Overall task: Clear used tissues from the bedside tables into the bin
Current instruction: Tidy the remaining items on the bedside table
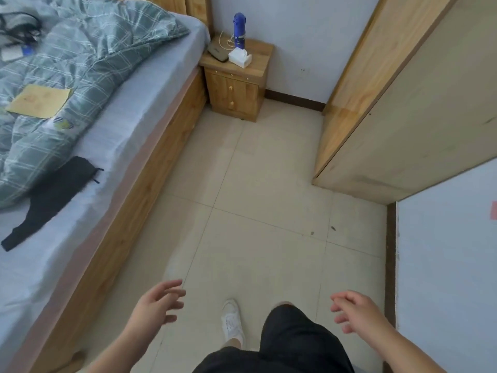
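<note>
Where bedside table stands distant, white tissue pack blurry.

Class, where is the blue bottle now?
Head view, top centre: the blue bottle stands upright on the bedside table, just behind the white tissue box.

1. Bedside table: pale knotty wood, smooth, with a light varnish sheen.
2. Bed frame: the same yellowish wood, grain showing.
3. Sheet: matt grey-lilac cloth, smooth and lightly creased.
4. Quilt: soft green checked cloth, rumpled and matt.
5. Bottle: blue, hard and glossy; plastic or metal cannot be told.
6. Tissue pack: white, soft-looking wrapper.
7. Envelope: brown matt paper.
8. Floor: pale smooth tiles with a faint sheen.
9. Wardrobe: wood edging around a flat matt beige panel.
</note>
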Demonstrator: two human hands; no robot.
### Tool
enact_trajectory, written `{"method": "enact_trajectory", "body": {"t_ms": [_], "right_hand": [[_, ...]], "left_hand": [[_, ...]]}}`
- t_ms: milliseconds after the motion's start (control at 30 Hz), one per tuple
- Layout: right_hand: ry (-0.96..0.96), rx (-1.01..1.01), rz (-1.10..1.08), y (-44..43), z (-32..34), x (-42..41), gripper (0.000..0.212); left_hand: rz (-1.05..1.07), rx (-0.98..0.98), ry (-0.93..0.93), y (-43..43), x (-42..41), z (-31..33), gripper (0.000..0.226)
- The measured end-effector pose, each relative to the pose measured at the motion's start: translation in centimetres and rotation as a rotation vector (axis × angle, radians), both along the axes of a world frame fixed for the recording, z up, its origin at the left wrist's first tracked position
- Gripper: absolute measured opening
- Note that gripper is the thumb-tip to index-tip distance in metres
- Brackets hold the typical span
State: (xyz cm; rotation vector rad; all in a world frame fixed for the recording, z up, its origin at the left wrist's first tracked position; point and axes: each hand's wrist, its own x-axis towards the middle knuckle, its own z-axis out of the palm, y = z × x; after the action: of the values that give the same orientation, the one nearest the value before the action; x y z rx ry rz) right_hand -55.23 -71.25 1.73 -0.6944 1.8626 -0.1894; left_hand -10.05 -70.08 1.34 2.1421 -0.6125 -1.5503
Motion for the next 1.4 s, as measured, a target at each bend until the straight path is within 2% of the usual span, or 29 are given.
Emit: {"method": "enact_trajectory", "body": {"t_ms": [167, 333, 600, 833, 933, 1133, 1400], "right_hand": [[0.051, 0.122, -0.012, -7.5, -2.7, -0.9, 0.016], [0.033, 0.091, -0.007, -21.7, -5.0, -1.4, 0.016], [-0.079, -0.124, 0.054, -49.2, -0.4, 3.6, 0.012], [-0.133, -0.255, 0.102, -69.0, 1.9, 10.0, 0.015], [-0.117, -0.243, 0.041, -74.4, 2.2, 11.9, 0.014], [-0.069, -0.145, -0.027, -79.1, 2.6, 12.7, 0.015], [-0.05, -0.007, -0.031, -87.2, -1.9, 9.7, 0.018]], "left_hand": [[-0.052, -0.101, -0.003, -16.0, 0.0, 0.8, 0.031], [-0.059, -0.112, -0.036, -28.6, -1.1, 1.2, 0.028], [0.06, -0.019, -0.071, -38.8, 1.0, 1.9, 0.027], [0.159, 0.01, -0.04, -51.4, 5.6, -1.5, 0.026], [0.096, -0.014, -0.022, -60.1, 7.3, -1.7, 0.027], [-0.07, -0.145, -0.013, -78.3, 9.3, 2.9, 0.03], [-0.063, -0.198, 0.006, -95.3, 7.7, 3.9, 0.029]]}}
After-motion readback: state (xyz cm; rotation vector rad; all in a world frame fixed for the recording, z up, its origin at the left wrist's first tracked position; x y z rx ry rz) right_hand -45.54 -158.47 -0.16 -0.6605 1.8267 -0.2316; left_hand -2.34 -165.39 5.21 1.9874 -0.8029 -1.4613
